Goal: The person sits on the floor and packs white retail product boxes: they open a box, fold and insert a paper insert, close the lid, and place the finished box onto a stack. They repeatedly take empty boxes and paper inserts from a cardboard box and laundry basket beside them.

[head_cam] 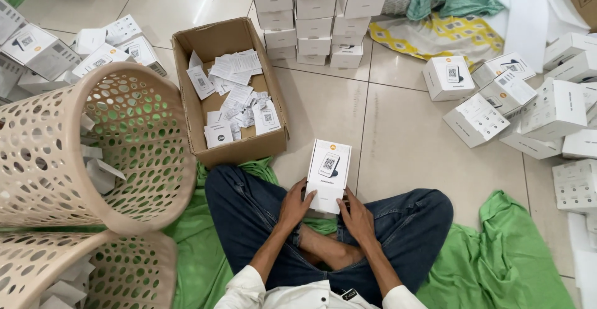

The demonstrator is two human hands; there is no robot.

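— What have you got there?

— A small white box (328,175), upright on the floor between my knees. My left hand (295,204) grips its lower left edge, my right hand (356,215) its lower right, fingers closed on it.

— And under you?

— A green cloth (497,265); I sit cross-legged on it.

— Beyond the box?

— Just to the left, an open cardboard carton (231,91) with loose paper slips inside. Left of that, two beige perforated baskets (93,147) lie tipped over; white scraps inside, I think, though the holes hide much. Further off, stacked white boxes (317,16), and more scattered boxes (516,103) to the right.
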